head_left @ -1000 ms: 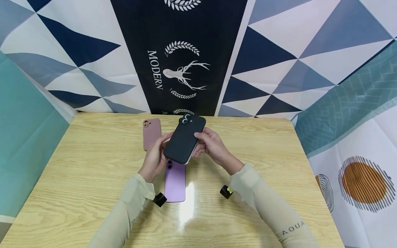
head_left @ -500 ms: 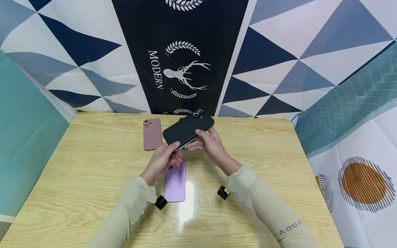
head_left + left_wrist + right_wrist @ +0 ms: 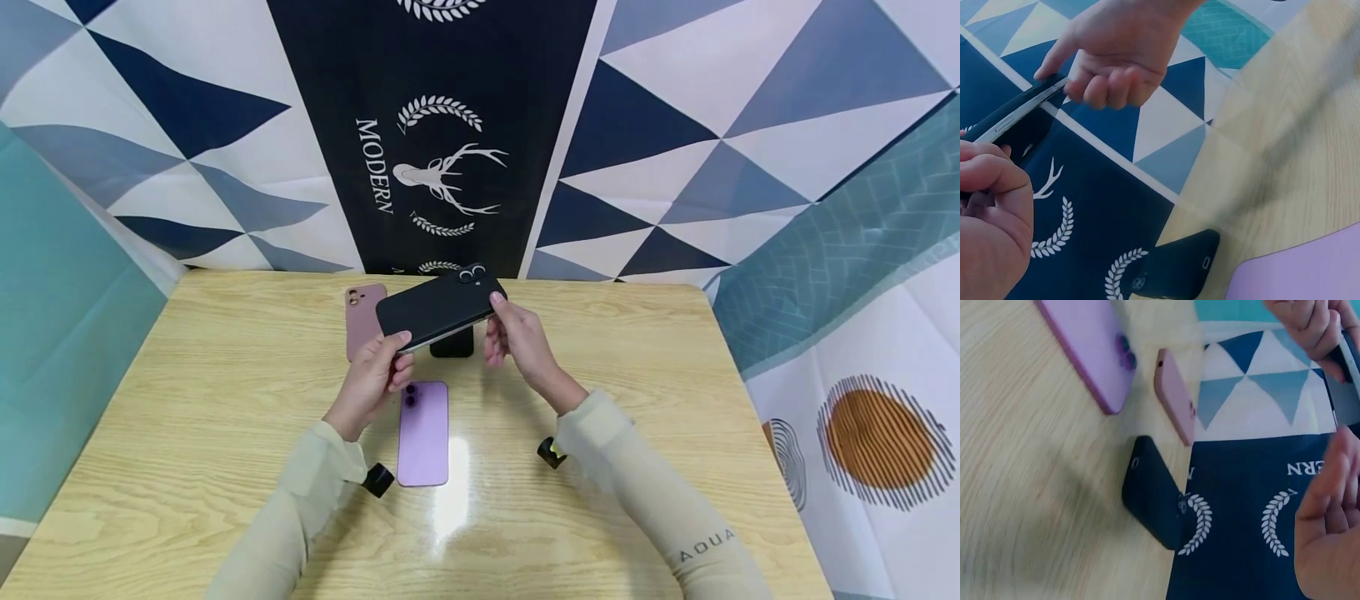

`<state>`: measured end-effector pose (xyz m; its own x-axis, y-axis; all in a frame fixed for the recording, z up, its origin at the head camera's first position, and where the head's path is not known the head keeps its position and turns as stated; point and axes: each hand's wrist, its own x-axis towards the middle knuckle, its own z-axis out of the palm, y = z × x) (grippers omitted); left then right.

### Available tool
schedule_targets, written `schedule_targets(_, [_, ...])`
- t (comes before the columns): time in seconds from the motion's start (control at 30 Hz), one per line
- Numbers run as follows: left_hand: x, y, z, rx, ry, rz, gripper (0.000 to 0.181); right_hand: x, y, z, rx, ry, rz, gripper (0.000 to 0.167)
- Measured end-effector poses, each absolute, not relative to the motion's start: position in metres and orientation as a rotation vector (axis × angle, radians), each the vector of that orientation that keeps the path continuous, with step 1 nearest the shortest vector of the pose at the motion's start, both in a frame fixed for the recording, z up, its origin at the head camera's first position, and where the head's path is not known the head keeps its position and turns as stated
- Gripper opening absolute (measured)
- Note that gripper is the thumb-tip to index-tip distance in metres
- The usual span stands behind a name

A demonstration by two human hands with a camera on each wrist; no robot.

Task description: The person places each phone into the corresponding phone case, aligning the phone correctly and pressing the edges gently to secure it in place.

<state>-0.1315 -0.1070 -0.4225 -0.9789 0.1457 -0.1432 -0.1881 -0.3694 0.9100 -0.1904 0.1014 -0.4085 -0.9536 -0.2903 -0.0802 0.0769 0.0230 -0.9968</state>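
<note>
Above the back of the table, both hands hold a phone in a black case (image 3: pixel 442 307), camera end to the right. A silver edge (image 3: pixel 1019 115) shows along the side in the left wrist view. My left hand (image 3: pixel 367 379) grips its left end, thumb on top and fingers below. At the camera end, my right hand (image 3: pixel 528 350) puts its thumb on the corner; its other fingers curl beneath, and their contact is partly hidden. Below lies another black phone or case (image 3: pixel 452 343), partly covered. A purple phone (image 3: pixel 423 437) lies nearer, camera side up.
A pink phone case (image 3: pixel 362 321) with camera cutouts lies at the back left, partly behind the held phone. The wooden table (image 3: pixel 637 358) ends at the back against a patterned cloth (image 3: pixel 315 150). Small black wrist cameras (image 3: pixel 378 481) hang near both cuffs.
The held phone has turned clockwise from steep to nearly sideways, then shifted slightly left. My left hand has moved its grip to the lower-left end. The black item beneath has come into view.
</note>
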Motion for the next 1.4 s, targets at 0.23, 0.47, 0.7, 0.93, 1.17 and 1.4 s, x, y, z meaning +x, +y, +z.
schedule_targets(0.23, [-0.133,-0.114,-0.42,-0.061,1.633,2.418,0.029,-0.192,0.105,-0.411,-0.203,2.157,-1.989,0.054])
schedule_targets(0.47, [-0.138,-0.115,-0.419,-0.107,1.664,2.411,0.023,-0.19,0.1,-0.404,-0.223,2.13,-1.91,0.057])
schedule_targets(0.7, [-0.143,-0.116,-0.422,-0.084,1.677,2.428,0.019,-0.178,0.096,-0.387,-0.235,2.133,-1.896,0.056])
schedule_targets(0.93, [-0.144,-0.119,-0.426,-0.054,1.678,2.431,0.02,-0.189,0.102,-0.409,-0.265,2.147,-1.855,0.054])
schedule_targets(1.17, [-0.144,-0.126,-0.43,0.006,1.669,2.445,0.028,-0.191,0.105,-0.419,-0.271,2.162,-1.804,0.06])
schedule_targets(1.4, [-0.145,-0.127,-0.432,0.003,1.675,2.44,0.026,-0.192,0.105,-0.417,-0.282,2.133,-1.794,0.062])
